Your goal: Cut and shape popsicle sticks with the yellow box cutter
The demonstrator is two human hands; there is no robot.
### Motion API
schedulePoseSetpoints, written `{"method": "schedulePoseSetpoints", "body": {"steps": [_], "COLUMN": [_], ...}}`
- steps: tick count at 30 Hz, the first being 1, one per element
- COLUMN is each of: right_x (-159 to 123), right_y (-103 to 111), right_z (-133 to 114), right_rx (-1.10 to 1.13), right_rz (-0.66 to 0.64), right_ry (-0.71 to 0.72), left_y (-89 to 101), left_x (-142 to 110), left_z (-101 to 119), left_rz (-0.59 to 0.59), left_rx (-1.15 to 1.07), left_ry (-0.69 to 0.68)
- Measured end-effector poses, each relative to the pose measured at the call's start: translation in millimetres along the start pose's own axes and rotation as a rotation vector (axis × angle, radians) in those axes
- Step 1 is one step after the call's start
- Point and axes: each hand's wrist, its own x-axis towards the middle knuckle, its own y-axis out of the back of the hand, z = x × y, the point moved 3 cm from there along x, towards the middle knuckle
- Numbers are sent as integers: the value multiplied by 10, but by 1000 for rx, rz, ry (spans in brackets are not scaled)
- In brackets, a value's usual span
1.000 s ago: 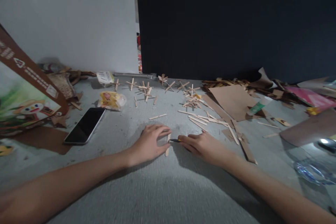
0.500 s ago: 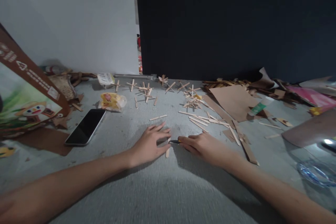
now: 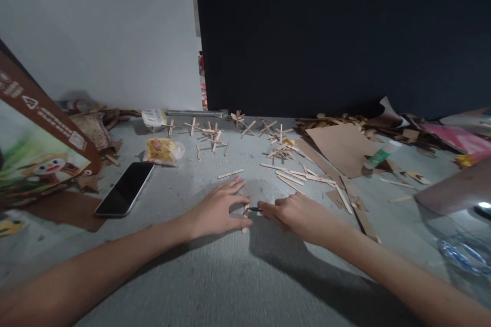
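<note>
My left hand [image 3: 219,211] rests on the table, its thumb and index finger bent towards each other and holding down a wooden craft stick [image 3: 244,231]. The fingers partly cover that stick, which lies pointing away from me. In my right hand [image 3: 290,213] is a slim tool [image 3: 253,209] with a dark tip. The tip reaches the stick between my left thumb and index finger; the fist hides the handle, so its exact kind cannot be made out. Another craft stick [image 3: 230,173] lies just beyond my left hand.
Loose sticks [image 3: 291,178] and crossed-stick pieces [image 3: 282,149] lie further back. At left are a phone [image 3: 126,189], a yellow packet [image 3: 163,151] and a printed carton [image 3: 42,138]. Cardboard [image 3: 339,150], a glue tube [image 3: 382,154] and a tape roll [image 3: 466,255] are at right.
My right hand has shifted slightly left, bringing the dark tip onto the stick. My left thumb has moved further over the stick. The view has moved slightly.
</note>
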Motion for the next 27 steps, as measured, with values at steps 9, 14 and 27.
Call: {"method": "schedulePoseSetpoints", "body": {"steps": [9,14,27], "right_x": [-10,-25,-135], "right_y": [-21,-104,-322], "right_z": [52,118,153], "right_rx": [71,134,-77], "right_rz": [-6,33,296], "right_ry": [22,46,157], "left_y": [-2,-25,-25], "left_x": [10,14,-5], "left_z": [-15,-59,-56], "left_rz": [12,5,-2], "left_rx": [-10,-2,36], "left_ry": [-14,-5,6]}}
